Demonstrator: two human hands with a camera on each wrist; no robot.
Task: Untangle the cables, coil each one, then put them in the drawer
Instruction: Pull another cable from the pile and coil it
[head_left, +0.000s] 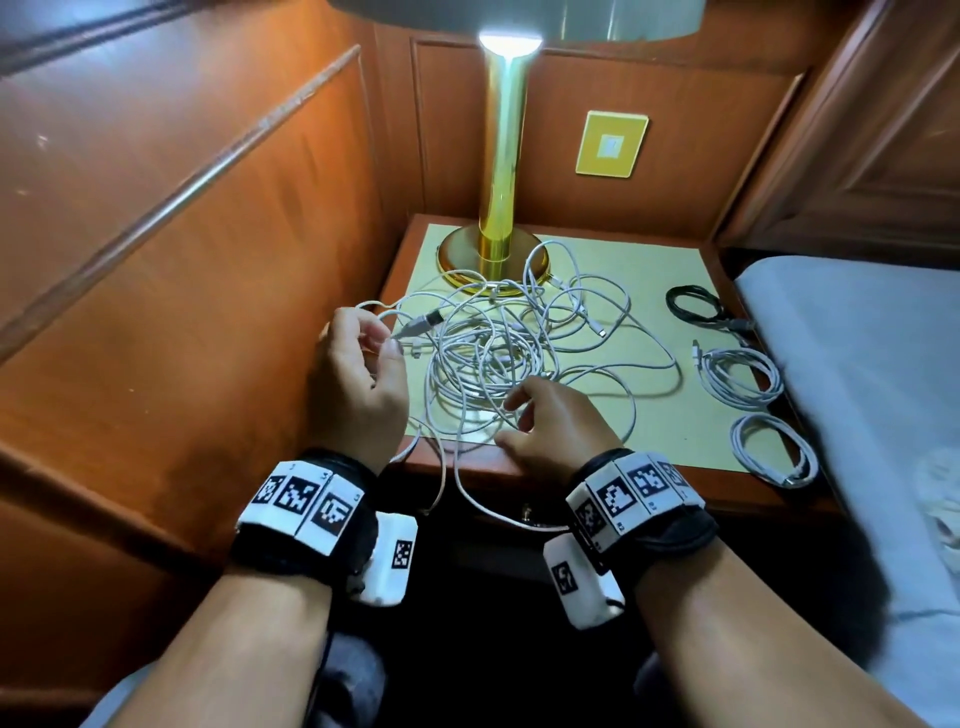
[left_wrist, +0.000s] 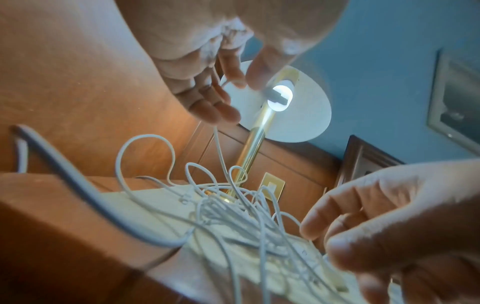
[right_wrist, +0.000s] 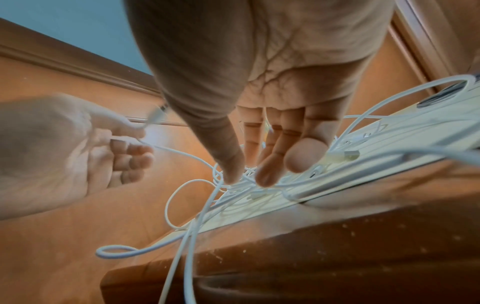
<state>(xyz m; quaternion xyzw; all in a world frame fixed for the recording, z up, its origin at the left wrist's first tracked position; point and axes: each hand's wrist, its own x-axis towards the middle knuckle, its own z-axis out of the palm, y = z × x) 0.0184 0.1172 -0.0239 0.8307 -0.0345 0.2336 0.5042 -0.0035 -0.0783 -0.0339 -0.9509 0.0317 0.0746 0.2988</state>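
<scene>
A tangle of white cables (head_left: 493, 353) lies in the middle of the nightstand's pale top (head_left: 649, 415). A few strands hang over its front edge. My left hand (head_left: 387, 340) is raised at the tangle's left side. Its thumb and forefinger pinch one white cable just behind its USB plug (head_left: 421, 323), which also shows in the left wrist view (left_wrist: 276, 96). My right hand (head_left: 514, 410) hovers low over the tangle's near side. Its thumb and fingertips (right_wrist: 265, 179) touch the strands with a gap between them. Below the edge is the dark drawer front (head_left: 519, 535).
Three coiled cables lie along the right side: a black one (head_left: 696, 306) and two white ones (head_left: 743, 374) (head_left: 774, 452). A brass lamp (head_left: 501, 171) stands at the back. A wood panel wall (head_left: 208, 312) is on the left and a bed (head_left: 857, 389) on the right.
</scene>
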